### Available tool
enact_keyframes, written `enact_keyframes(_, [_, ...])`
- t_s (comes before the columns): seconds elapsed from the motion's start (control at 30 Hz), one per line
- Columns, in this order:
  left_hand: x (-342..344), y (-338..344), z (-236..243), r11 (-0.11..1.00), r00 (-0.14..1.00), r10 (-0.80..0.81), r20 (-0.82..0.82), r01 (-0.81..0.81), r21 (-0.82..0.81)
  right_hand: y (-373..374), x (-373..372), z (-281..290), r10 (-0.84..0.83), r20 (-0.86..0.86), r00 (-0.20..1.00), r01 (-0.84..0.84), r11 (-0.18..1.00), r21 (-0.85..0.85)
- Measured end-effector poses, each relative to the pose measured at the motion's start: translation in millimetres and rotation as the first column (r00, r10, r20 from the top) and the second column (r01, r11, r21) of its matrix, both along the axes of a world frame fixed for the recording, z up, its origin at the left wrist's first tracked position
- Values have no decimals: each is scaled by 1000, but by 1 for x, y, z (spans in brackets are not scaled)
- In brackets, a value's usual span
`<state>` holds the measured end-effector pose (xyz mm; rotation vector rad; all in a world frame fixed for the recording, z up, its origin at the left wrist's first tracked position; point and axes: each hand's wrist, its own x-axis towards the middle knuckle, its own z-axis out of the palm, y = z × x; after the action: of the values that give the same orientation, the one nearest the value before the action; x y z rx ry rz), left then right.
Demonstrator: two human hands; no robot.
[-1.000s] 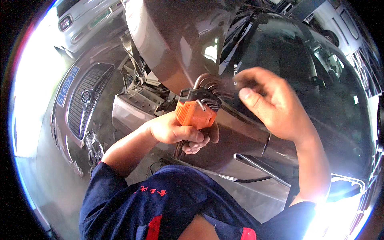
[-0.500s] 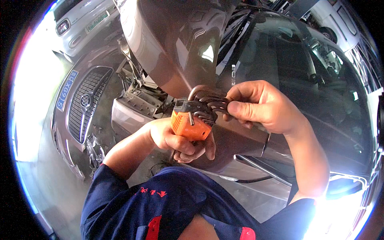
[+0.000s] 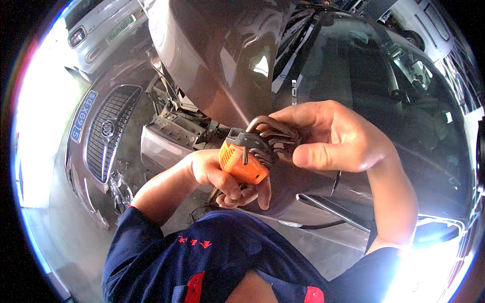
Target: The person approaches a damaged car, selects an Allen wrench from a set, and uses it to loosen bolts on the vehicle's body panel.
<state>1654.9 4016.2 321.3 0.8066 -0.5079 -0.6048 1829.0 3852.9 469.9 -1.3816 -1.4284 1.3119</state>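
Note:
A folding-style hex key set sits in front of my chest, its orange and black holder (image 3: 243, 164) tilted. My left hand (image 3: 222, 183) is closed round the holder from below. Out of the holder's black top come several dark bent hex keys (image 3: 275, 134), the largest one arching highest. My right hand (image 3: 336, 136) curves round the bent ends of these keys. Its index finger lies along the largest key, while the thumb rests at the near side of the bunch. The other right fingertips are hidden behind the keys.
Beyond my hands stands a brown car with a raised, tilted panel (image 3: 212, 55) and an exposed front corner (image 3: 172, 131). Its windshield (image 3: 323, 91) lies to the right. A detached-looking bumper with a grille (image 3: 112, 132) is at the left. A white car (image 3: 106, 33) stands behind.
My right thumb and index finger have spread wider, from a pinch on the key ends to a looser curve round them. The key set has tilted slightly and shifted a little right and down.

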Motion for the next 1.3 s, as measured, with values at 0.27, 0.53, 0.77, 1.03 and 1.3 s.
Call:
enact_keyframes(0.27, [9, -8, -10, 977, 949, -209, 236, 214, 3, 10, -5, -10, 31, 58, 998, -36, 996, 81])
enact_keyframes(0.53, [-6, 6, -4, 998, 997, 50, 57, -48, -36, -8, -9, 11, -354, 318, 879, 309, 933, 184])
enact_keyframes(0.77, [-6, 2, 2, 985, 984, 175, 36, -175, -4, -10, -39, 15, -296, 819, 492, -12, 938, 346])
enact_keyframes(1.03, [-4, -7, 8, 874, 919, 296, 259, -370, 313, -16, -47, 11, -327, 930, 168, -263, 894, 361])
enact_keyframes(1.3, [4, -11, -1, 926, 934, 221, 282, -292, 241, -5, -26, 2, -228, 890, 395, -394, 833, 389])
